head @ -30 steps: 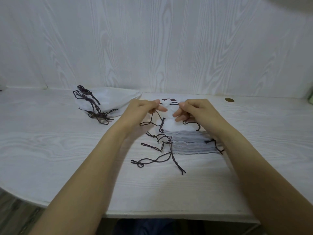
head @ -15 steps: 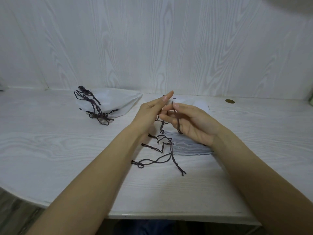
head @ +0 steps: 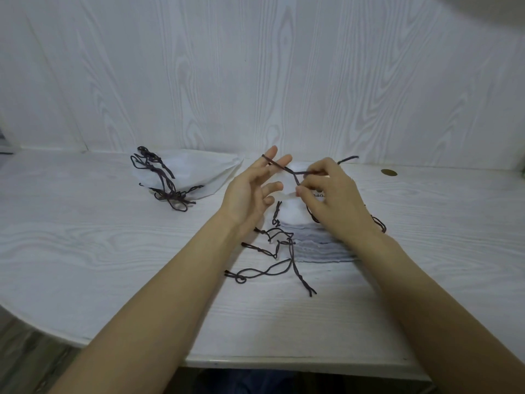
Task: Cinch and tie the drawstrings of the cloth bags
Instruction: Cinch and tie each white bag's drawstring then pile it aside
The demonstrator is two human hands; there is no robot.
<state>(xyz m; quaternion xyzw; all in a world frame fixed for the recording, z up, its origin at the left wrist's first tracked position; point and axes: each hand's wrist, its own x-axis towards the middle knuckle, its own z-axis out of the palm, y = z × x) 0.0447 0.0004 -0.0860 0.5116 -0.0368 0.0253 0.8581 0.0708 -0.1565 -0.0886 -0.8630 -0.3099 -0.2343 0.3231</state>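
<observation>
Left hand: the left hand [head: 250,189] is up over the table [head: 85,251], fingers spread and mostly straight, with the cord [head: 279,166] looped over the forefinger near its tip.
Right hand: the right hand [head: 332,194] has its fingers curled and thumb and forefinger pinching that same dark cord just beside the left fingertips; a loose end pokes out past the knuckles toward the wall [head: 255,66].
Cord: runs taut from the left forefinger across to the right pinch, then bends down toward the bag below.
Stack: white cloth bags in a stack [head: 315,245] lie flat right under both hands, edges layered toward the person, with printed letters partly hidden by the right hand.
Loose strings: dark drawstrings [head: 270,260] trail off the stack's left side onto the table, some knotted.
Finished pile: off to the left, well apart, a pile [head: 199,174] of white bags with bunched cords at its left end.
Coin: a small brass-coloured disc [head: 389,172] sits far right near the wall.
</observation>
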